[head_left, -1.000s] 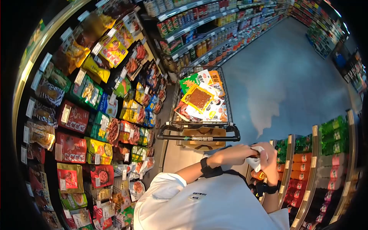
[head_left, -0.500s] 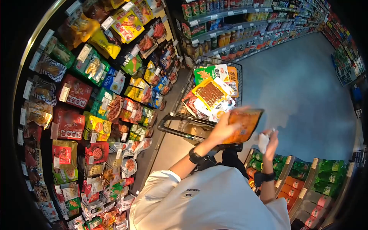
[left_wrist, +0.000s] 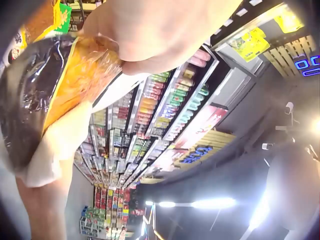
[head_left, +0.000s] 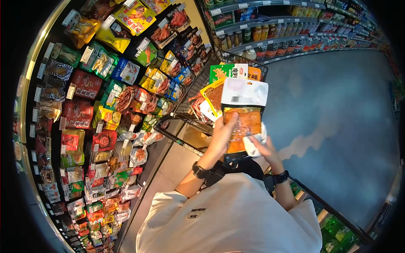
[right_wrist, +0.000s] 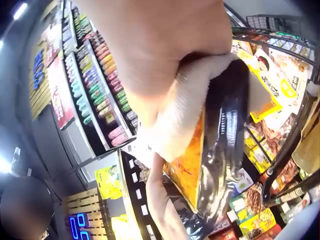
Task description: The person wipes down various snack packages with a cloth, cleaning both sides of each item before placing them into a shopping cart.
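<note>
While rows of hanging snack packets (head_left: 80, 116) fill the rack on the left, a black wire shopping cart (head_left: 182, 142) stands just ahead of the person, and shelves of bottled and canned drinks (head_left: 257, 24) run behind it. Green bottles (head_left: 335, 234) show at the lower right. From the head view, a flat rectangular food pouch with an orange window and white header (head_left: 247, 120) blocks part of the cart's load, leaving a yellow-bordered brown packet (head_left: 214, 95) and a green-and-white packet (head_left: 221, 72) partly visible.

The pouch is held up in front of the person's chest, its long axis running away from the body, white header farthest and black end nearest, leaning slightly right. The left hand (head_left: 220, 137) grasps its left side, thumb across the front. The right hand (head_left: 266, 152) pinches a white, finely textured cloth (right_wrist: 185, 105) between thumb and fingers, pressing it against the pouch's right edge near the bottom; whether it is fabric or paper cannot be told. Shiny, creased plastic covers the orange contents, and the backing is glossy black film.
</note>
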`<action>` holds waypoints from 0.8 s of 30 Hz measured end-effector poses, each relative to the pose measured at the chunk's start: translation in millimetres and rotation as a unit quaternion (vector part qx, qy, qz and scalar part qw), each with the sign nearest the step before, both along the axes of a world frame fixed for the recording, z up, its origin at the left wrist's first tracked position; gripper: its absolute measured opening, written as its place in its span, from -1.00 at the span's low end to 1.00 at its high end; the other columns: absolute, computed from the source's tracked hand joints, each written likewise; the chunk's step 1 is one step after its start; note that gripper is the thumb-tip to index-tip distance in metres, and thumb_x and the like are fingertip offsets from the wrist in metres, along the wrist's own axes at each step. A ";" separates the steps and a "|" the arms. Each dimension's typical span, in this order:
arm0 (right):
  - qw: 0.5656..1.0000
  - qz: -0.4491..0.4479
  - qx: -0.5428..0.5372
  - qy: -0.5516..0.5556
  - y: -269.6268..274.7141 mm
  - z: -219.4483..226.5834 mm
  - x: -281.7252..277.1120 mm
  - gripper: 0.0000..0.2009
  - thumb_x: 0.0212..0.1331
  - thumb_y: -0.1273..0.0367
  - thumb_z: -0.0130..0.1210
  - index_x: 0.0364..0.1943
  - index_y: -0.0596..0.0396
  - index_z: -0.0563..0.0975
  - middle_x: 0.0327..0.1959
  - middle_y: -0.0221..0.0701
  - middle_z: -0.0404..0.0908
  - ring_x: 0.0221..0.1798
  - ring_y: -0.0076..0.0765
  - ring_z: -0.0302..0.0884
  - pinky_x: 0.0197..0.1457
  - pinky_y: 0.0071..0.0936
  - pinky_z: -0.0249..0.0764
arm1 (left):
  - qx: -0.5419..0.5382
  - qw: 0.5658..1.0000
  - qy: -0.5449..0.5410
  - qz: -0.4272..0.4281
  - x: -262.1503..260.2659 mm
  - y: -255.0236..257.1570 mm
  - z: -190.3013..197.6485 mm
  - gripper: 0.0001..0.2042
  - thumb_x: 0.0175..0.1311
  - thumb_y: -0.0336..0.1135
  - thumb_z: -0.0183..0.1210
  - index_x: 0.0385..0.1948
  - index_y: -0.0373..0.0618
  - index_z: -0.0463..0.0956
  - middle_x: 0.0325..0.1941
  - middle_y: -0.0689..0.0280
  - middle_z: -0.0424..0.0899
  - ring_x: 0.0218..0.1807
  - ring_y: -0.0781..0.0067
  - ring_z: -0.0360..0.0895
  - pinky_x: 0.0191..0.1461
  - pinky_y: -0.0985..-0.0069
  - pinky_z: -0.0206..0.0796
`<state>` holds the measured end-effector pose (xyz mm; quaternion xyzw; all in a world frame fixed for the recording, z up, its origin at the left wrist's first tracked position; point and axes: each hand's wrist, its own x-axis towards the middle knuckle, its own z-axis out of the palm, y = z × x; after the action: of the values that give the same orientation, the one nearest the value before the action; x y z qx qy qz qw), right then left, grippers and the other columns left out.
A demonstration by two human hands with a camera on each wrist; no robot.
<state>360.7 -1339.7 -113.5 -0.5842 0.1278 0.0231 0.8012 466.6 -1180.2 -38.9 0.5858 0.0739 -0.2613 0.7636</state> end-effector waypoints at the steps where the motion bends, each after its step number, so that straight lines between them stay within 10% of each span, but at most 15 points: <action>1: 1.000 0.012 0.006 -0.005 2.1 18.5 7.2 -0.71 0.39 0.34 0.12 0.09 0.21 0.52 -0.07 -0.43 0.66 -0.07 -0.59 0.57 0.00 -0.57 0.49 | -0.008 1.000 0.014 0.016 2.2 -1.8 2.4 -0.65 0.44 -0.21 0.18 0.07 -0.32 0.50 -0.01 0.23 0.68 -0.09 0.49 0.62 0.05 0.48 0.47; 5: 0.996 0.006 -0.080 0.041 -30.2 -18.6 13.2 -0.77 0.39 0.30 0.14 -0.08 0.20 0.62 -0.27 -0.50 0.70 -0.25 -0.63 0.60 -0.25 -0.52 0.50 | 0.096 0.992 -0.084 -0.009 -5.2 -6.3 -0.2 -0.33 0.33 -0.29 0.30 0.38 -0.32 0.16 0.26 0.06 0.50 0.24 0.30 0.49 0.29 0.39 0.34; 7: 0.987 -0.020 -0.156 0.018 -45.1 -14.8 25.6 -0.73 0.37 0.25 0.16 -0.18 0.23 0.65 -0.45 -0.37 0.71 -0.40 -0.51 0.65 -0.40 -0.44 0.47 | 0.205 0.969 -0.139 -0.002 -8.5 -1.1 -27.4 0.08 0.20 -0.23 0.42 0.51 -0.25 -0.34 0.42 -0.25 0.15 0.41 -0.05 0.26 0.43 0.17 0.20; 10: 0.959 -0.006 -0.281 -0.036 -40.2 -2.3 33.0 -0.78 0.25 0.31 0.20 -0.33 0.24 0.64 -0.55 -0.09 0.62 -0.47 -0.11 0.68 -0.46 -0.27 0.46 | 0.070 0.993 -0.057 -0.082 -23.7 -25.2 -6.4 0.14 0.14 -0.18 0.48 0.51 -0.25 -0.37 0.49 -0.19 0.04 0.43 -0.02 0.27 0.39 0.20 0.27; 13: 0.851 0.187 -0.458 -0.174 -31.1 17.2 28.2 -0.75 0.15 0.27 0.22 -0.42 0.23 0.59 -0.49 -0.05 0.63 -0.39 0.19 0.61 -0.34 -0.07 0.50 | 0.153 0.971 -0.085 -0.165 -30.0 -48.1 -1.8 -0.25 0.21 -0.10 0.42 0.29 -0.41 0.26 0.17 0.10 0.52 0.12 0.42 0.50 0.17 0.47 0.39; 14: 0.834 0.164 -0.482 -0.212 -27.6 19.6 30.0 -0.73 0.15 0.22 0.24 -0.41 0.20 0.60 -0.47 -0.08 0.64 -0.39 0.13 0.63 -0.31 -0.07 0.52 | 0.111 0.985 -0.126 -0.041 -37.6 -54.4 -10.9 -0.49 0.20 -0.02 0.41 -0.03 -0.30 0.54 -0.16 0.31 0.62 -0.19 0.60 0.51 -0.10 0.57 0.41; 18: 0.874 0.210 -0.363 -0.247 -50.8 51.6 39.0 -0.72 0.26 0.21 0.20 -0.34 0.20 0.62 -0.48 -0.15 0.66 -0.43 -0.09 0.66 -0.30 -0.28 0.57 | 0.043 0.994 -0.008 0.100 -33.9 -44.1 -13.3 -0.50 0.28 0.03 0.32 -0.02 -0.25 0.53 -0.15 0.32 0.62 -0.17 0.58 0.53 -0.13 0.57 0.41; 22: 0.974 -0.167 -0.067 -0.135 -51.4 31.3 41.3 -0.72 0.47 0.23 0.02 -0.19 0.19 0.57 -0.31 -0.43 0.66 -0.26 -0.55 0.58 -0.17 -0.52 0.52 | -0.045 0.990 0.033 0.132 -25.2 -34.9 -17.4 -0.56 0.41 -0.12 0.15 0.21 -0.15 0.41 0.18 0.23 0.61 0.20 0.30 0.57 0.29 0.20 0.40; 24: 0.983 -0.148 0.005 -0.111 -51.5 34.6 46.5 -0.61 0.53 0.14 -0.11 0.10 0.21 0.45 0.06 -0.26 0.57 0.03 -0.47 0.54 0.07 -0.50 0.48 | -0.038 0.992 0.097 0.069 -26.2 -38.6 -6.4 -0.53 0.40 -0.07 0.12 0.22 -0.13 0.40 0.19 0.24 0.61 0.21 0.29 0.57 0.31 0.19 0.38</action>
<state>407.1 -1391.2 -78.9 -0.5540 0.1228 -0.1605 0.8077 440.4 -1218.8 -45.3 0.5220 0.1779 -0.2665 0.7904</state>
